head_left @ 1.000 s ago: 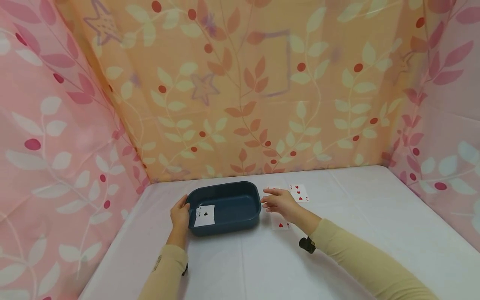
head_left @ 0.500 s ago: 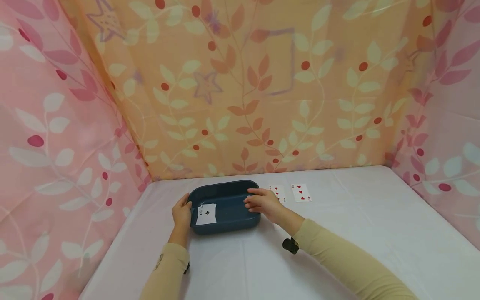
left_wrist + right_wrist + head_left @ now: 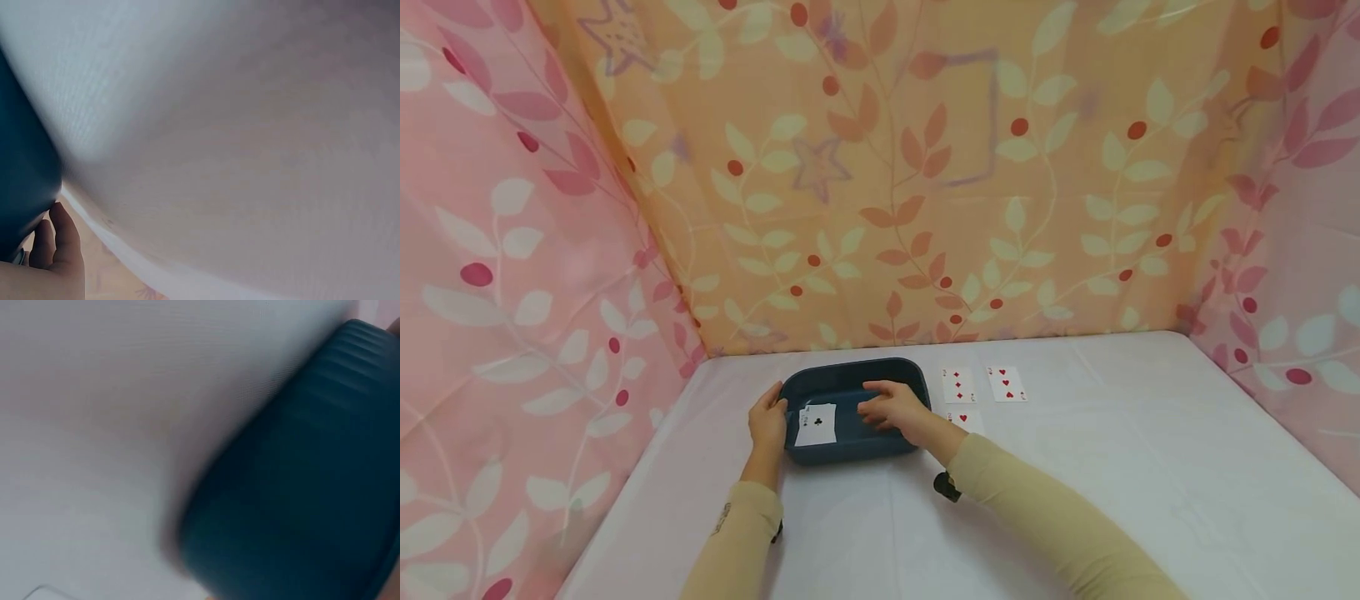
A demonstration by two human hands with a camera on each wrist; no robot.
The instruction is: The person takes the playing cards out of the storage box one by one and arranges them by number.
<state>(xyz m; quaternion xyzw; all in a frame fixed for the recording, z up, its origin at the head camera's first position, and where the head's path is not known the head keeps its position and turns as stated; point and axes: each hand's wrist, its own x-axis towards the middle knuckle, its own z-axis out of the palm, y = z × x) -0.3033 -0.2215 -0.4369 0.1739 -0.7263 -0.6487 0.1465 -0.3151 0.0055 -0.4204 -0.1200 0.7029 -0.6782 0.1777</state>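
The head view shows you working at a white-covered table (image 3: 1120, 450), with the dark blue tray (image 3: 853, 454) sitting flat on it, cards just beside it on your right, probably to keep the reach between them short. Your left hand (image 3: 767, 421) grips the tray's left end, thumb at the rim and fingers around the outer wall, likely to keep it from sliding. Your right hand (image 3: 895, 410) is over the tray's right half, fingers slightly bent and a little apart; you can't tell from these pictures whether they pinch anything. In the tray's left part lie overlapping cards (image 3: 816, 432), a club on top. Outside lie a diamond card (image 3: 958, 385), a heart card (image 3: 1007, 383) and a nearer heart card (image 3: 963, 417), partly hidden by your right arm, all face up, perhaps so you can read them.
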